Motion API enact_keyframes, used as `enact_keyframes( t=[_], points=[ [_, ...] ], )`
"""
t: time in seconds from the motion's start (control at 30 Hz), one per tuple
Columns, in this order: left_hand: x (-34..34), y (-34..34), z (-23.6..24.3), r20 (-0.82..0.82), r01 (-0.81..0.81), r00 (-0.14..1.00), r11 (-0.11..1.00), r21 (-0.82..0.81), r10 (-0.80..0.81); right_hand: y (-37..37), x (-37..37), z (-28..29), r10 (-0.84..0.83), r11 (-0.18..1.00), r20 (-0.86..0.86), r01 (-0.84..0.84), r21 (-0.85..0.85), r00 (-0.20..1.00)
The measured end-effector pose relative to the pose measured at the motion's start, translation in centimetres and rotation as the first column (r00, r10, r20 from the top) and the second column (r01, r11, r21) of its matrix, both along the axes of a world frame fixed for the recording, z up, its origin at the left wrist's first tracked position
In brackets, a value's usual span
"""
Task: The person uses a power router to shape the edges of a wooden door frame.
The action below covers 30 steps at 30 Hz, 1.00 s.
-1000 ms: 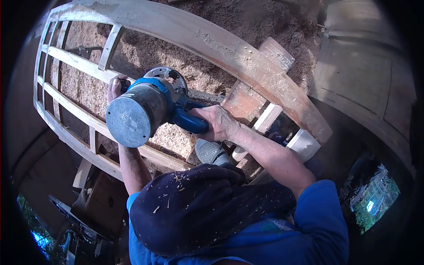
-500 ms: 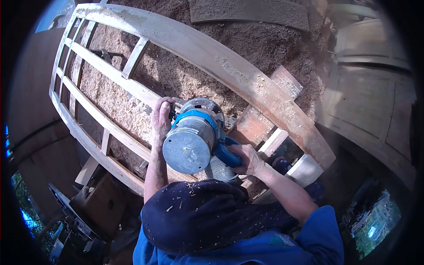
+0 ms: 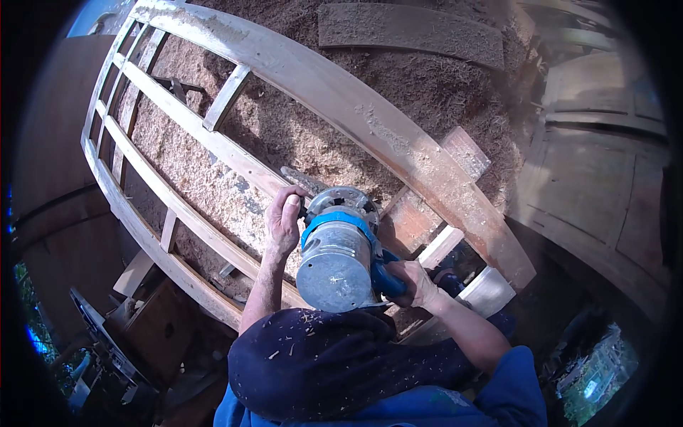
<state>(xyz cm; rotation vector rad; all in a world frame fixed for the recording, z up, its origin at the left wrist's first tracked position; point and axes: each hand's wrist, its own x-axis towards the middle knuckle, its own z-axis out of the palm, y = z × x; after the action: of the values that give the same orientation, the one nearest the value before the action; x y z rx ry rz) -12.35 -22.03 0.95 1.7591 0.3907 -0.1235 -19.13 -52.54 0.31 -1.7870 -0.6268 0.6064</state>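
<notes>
A power router point(image 3: 336, 263) with a cylindrical metal body, blue collar and round base sits over a middle rail of a curved wooden frame point(image 3: 370, 121). My left hand point(image 3: 284, 220) is closed on the knob at its left side. My right hand point(image 3: 416, 285) is wrapped around the blue handle at its lower right. The router hides where the tool meets the wood. The frame has long curved outer pieces and short cross pieces, and pale shavings point(image 3: 185, 153) lie inside it. My knee in dark trousers is just below the router.
A curved board point(image 3: 409, 32) lies on shavings-covered ground at the top. Wooden panels point(image 3: 590, 178) are at the right, with more dark panels point(image 3: 57, 142) at the left. A metal machine with a wooden box point(image 3: 153, 331) stands at lower left. A short board point(image 3: 462, 153) sticks out under the frame.
The router and both my hands have moved rightward and down along the frame, toward my knee. My head view has shifted, so the frame appears lower and farther right.
</notes>
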Motion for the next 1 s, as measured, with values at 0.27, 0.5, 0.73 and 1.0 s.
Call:
enact_keyframes(
  t=[0.27,0.5,0.73,1.0],
  points=[
    [-0.2,1.2,-1.0,0.031,-0.037,0.999,0.999,-0.04,0.038,0.7,0.6,-0.4,0.022,1.0,-0.005,-0.022,0.001,1.0],
    [0.5,2.8,-1.4,0.033,-0.094,0.995,0.994,-0.058,0.096,2.2,1.8,-0.6,0.027,0.999,-0.03,-0.027,0.019,0.999],
    [1.8,4.5,-1.7,0.044,-0.119,0.992,0.99,-0.074,0.122,3.9,3.2,-0.7,0.005,0.999,-0.019,-0.004,0.051,1.0],
    [2.7,6.8,-1.6,0.091,-0.138,0.986,0.989,-0.044,0.142,6.3,4.7,-0.1,0.017,0.998,-0.037,-0.015,0.053,0.999]
  ],
)
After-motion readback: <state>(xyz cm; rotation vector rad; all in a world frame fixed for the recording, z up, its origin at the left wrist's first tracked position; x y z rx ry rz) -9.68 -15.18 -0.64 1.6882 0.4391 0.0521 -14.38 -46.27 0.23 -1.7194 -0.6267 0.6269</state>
